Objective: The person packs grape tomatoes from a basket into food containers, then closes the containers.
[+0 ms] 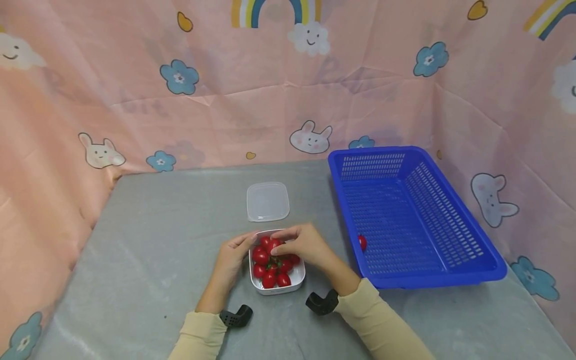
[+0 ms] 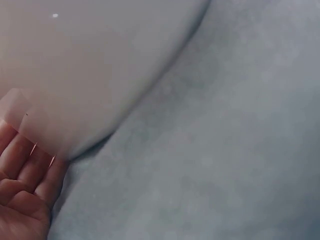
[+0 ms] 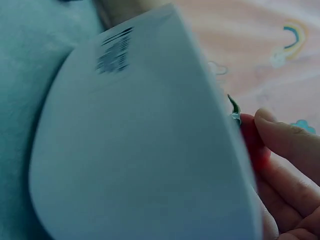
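A white square box holds several red cherry tomatoes, some with green stems. My left hand grips the box's far left rim, fingers against the outer wall. In the left wrist view, the fingers press on the pale box side. Over the tomatoes, my right hand pinches one cherry tomato between thumb and fingers; a green stem shows by it above the box edge. The box wall fills much of the right wrist view.
A clear square lid lies on the grey tabletop behind the box. To the right stands a large blue basket with a red tomato at its left inner wall. Pink printed cloth hangs behind.
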The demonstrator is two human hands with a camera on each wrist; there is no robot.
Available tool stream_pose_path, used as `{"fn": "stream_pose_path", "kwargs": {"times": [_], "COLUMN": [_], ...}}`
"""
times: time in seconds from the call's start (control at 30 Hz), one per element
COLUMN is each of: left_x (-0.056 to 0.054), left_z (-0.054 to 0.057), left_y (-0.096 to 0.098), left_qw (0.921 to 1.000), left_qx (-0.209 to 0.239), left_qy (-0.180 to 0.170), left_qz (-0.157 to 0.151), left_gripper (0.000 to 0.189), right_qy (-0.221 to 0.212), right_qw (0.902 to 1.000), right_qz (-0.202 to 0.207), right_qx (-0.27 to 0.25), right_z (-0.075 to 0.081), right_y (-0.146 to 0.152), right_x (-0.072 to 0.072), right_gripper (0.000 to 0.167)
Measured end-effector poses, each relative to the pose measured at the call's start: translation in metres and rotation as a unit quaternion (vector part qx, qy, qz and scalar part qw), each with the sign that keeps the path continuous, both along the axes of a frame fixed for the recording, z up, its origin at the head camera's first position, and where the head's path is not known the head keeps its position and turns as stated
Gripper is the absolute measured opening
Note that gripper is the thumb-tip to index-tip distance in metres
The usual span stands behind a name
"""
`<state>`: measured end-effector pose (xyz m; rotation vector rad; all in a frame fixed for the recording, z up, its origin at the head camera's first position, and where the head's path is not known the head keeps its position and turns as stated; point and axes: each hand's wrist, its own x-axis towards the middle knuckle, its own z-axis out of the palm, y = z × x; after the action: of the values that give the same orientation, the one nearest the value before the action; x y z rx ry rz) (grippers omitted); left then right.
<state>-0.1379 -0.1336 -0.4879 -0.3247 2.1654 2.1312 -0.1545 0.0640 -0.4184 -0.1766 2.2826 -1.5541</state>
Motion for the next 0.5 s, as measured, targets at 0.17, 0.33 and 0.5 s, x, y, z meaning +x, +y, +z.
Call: {"fn": "stream_pose_path", "kwargs": {"times": [0.17, 0.33, 0.5], "left_x": [0.0007, -0.0009, -0.0006], "left_z": [0.0004, -0.0010, -0.0011], "left_y": [0.0000, -0.0003, 0.0004], "left_qw": [1.0000, 1.0000, 1.0000], "left_qx": [-0.001, 0.002, 0.001], "left_qy": [-0.001, -0.003, 0.000], "left_qz": [0.001, -0.001, 0.000], "left_gripper": [0.034, 0.035, 0.034], "right_qy": [0.024, 0.072, 0.096], "right_qw": [0.9980, 0.9894, 0.9884], "right_qz": [0.005, 0.011, 0.001], "right_qx": [0.059, 0.125, 0.118], "right_z": [-0.0034, -0.0007, 0.0061], "right_y": [-0.0049, -0.0099, -0.0090], "right_x": [0.0013, 0.0031, 0.0091], "right_gripper": [0.034, 0.036, 0.037]}}
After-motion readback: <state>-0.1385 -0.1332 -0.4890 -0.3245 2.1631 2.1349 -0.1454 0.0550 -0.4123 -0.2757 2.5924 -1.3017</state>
